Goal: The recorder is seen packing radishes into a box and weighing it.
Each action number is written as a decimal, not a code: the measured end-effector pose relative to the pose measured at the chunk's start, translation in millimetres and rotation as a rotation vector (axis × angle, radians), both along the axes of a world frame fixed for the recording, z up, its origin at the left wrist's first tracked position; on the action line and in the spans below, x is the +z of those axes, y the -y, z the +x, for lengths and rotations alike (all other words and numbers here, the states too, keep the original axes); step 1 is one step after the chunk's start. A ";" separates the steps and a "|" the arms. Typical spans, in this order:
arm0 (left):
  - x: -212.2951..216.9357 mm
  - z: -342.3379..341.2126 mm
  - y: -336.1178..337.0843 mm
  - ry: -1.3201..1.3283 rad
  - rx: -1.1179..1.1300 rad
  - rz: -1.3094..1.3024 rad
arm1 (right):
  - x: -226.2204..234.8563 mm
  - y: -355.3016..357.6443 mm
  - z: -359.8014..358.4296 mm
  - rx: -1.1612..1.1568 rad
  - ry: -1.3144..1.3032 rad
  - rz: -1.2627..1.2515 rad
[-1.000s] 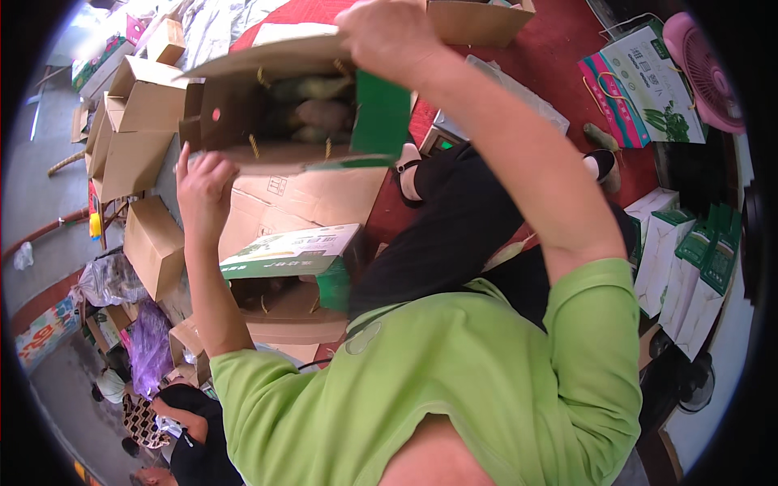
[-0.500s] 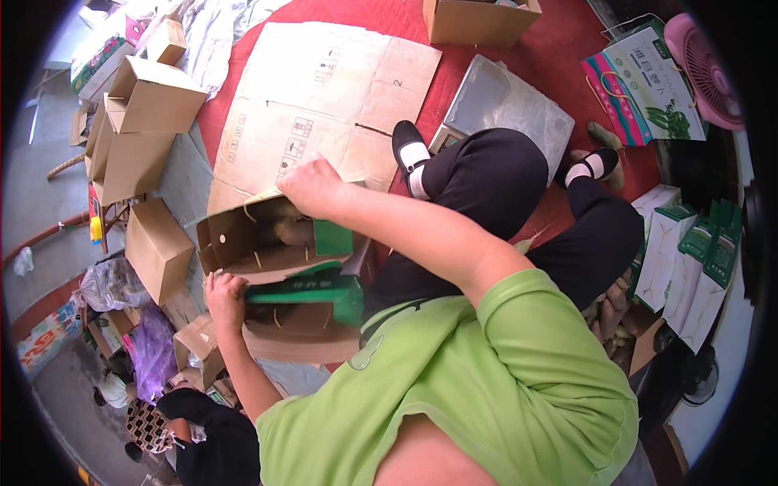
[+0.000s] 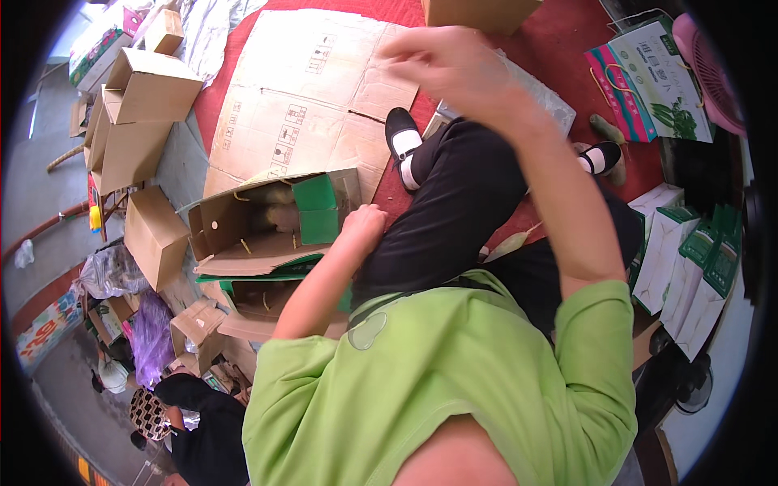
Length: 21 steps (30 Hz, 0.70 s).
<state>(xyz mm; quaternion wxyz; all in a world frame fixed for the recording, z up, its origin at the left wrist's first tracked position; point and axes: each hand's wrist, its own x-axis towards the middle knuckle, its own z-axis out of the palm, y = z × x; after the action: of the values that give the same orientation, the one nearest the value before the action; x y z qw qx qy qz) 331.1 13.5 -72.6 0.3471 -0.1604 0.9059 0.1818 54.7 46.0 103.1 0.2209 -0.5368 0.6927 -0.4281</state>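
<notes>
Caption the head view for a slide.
Left hand beside an open box, blurred right hand raised, flattened cardboard spread on the red floor.

The red-covered floor (image 3: 567, 49) carries a flattened cardboard sheet (image 3: 324, 105), an open green-flapped box (image 3: 319, 227) at the sheet's near end with a second box (image 3: 243, 326) just beside it, a grey flat-topped case (image 3: 553, 101), a brown carton (image 3: 478, 12) at the upper edge, and a long vegetable (image 3: 606, 128) near one shoe (image 3: 600, 159).

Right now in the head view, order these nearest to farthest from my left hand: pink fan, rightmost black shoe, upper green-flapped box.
From your left hand:
1. Upper green-flapped box, just left.
2. Rightmost black shoe, ahead right.
3. Pink fan, far upper right.
</notes>
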 end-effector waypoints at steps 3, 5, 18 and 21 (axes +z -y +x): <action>-56.4 2.3 -2.2 0.320 -0.123 -0.114 | 13.0 -68.7 -56.5 -0.158 -0.002 0.062; -59.9 9.9 -0.9 0.370 -0.403 -0.051 | 4.5 -123.2 -95.0 -0.356 0.085 0.103; -159.7 193.1 -15.2 0.337 -0.523 -0.085 | -40.8 -248.8 -130.6 -0.635 0.401 0.219; -166.2 232.6 -35.4 0.446 -0.508 -0.356 | -45.3 -256.5 -131.8 -0.642 0.416 0.198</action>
<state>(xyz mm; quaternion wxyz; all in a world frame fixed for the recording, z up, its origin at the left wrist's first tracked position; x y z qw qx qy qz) 563.7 48.9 -238.8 0.5365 -0.0243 0.8364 -0.1099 -77.2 302.5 57.8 0.2624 -0.1708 0.8037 -0.5061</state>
